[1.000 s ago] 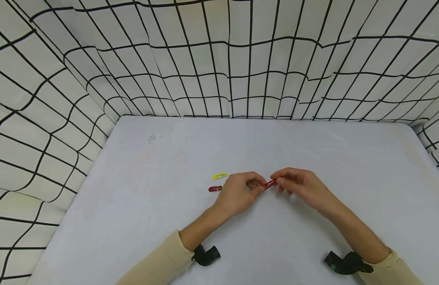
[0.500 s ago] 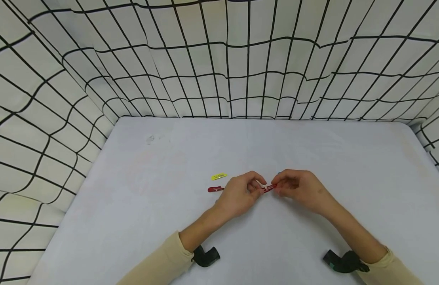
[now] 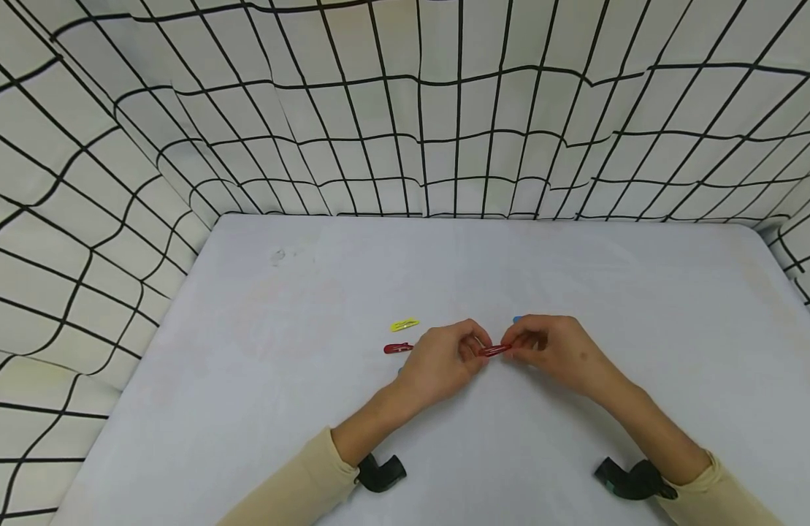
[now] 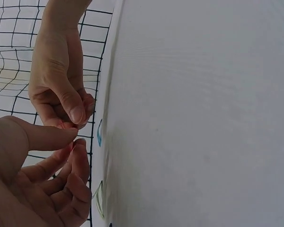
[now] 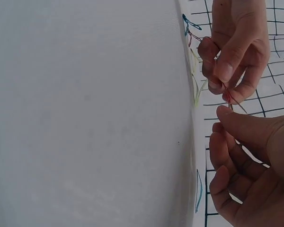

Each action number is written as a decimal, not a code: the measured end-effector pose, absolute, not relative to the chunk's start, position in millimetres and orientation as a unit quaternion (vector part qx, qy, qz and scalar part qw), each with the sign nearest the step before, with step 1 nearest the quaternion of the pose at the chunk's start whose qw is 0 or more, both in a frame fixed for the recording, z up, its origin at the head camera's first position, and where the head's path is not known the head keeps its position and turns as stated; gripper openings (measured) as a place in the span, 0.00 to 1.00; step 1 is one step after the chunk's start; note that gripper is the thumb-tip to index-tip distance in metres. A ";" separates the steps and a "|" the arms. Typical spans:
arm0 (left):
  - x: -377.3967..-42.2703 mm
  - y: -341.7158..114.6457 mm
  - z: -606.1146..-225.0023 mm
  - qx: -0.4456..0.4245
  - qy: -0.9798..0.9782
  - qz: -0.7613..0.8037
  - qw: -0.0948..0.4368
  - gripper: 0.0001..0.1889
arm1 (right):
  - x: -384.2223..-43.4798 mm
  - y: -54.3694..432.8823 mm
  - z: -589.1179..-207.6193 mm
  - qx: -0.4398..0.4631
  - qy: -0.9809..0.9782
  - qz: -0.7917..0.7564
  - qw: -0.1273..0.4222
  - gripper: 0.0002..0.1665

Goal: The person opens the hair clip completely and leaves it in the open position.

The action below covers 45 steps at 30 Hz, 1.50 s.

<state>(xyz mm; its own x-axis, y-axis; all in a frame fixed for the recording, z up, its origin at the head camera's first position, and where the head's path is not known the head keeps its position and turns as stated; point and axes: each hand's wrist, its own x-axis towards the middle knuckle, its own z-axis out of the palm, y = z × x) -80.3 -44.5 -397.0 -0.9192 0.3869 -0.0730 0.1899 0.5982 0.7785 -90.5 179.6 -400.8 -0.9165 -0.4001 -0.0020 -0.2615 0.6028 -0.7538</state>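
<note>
A red snap hair clip (image 3: pixel 494 351) is held between both hands just above the table. My left hand (image 3: pixel 444 363) pinches its left end between thumb and fingers. At the other end, my right hand (image 3: pixel 557 349) pinches it with thumb and index finger. In the right wrist view the clip (image 5: pixel 228 97) looks spread, its thin parts standing apart. Another red clip (image 3: pixel 397 348) lies left of my left hand, partly covered by it. Behind that lies a yellow clip (image 3: pixel 405 324). A blue clip (image 3: pixel 517 319) peeks out behind my right hand.
The white table (image 3: pixel 280 307) has a black-lined grid cloth (image 3: pixel 391 109) rising behind it and at the sides. More clips show at the table edge in the right wrist view, among them a blue one (image 5: pixel 191 23) and a yellow-green one (image 5: pixel 197 91).
The held red clip has turned from slanted to nearly level and sits slightly lower. My right fingers have closed in on its end, and the blue clip behind them has come into sight.
</note>
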 end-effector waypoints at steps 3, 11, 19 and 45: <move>-80.1 -44.5 -396.7 0.171 0.901 0.384 0.111 0.08 | -90.5 180.1 -402.1 -0.183 0.888 -0.411 0.092 0.12; -79.2 -44.2 -398.0 0.185 0.925 0.319 0.094 0.08 | -92.1 179.2 -406.0 -0.189 0.887 -0.409 0.101 0.11; -77.7 -42.6 -397.9 0.189 0.935 0.282 0.103 0.06 | -93.4 177.9 -407.5 -0.190 0.885 -0.404 0.130 0.09; -76.0 -40.1 -398.5 0.192 0.943 0.256 0.095 0.06 | -93.7 177.0 -407.8 -0.217 0.890 -0.379 0.126 0.10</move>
<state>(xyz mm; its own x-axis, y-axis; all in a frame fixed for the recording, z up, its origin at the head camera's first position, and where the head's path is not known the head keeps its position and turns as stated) -76.0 -40.1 -398.5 -0.9080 0.4109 -0.0812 0.3137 0.7955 0.5185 -93.7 177.0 -407.8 -0.8739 -0.4824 -0.0592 -0.2915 0.6176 -0.7305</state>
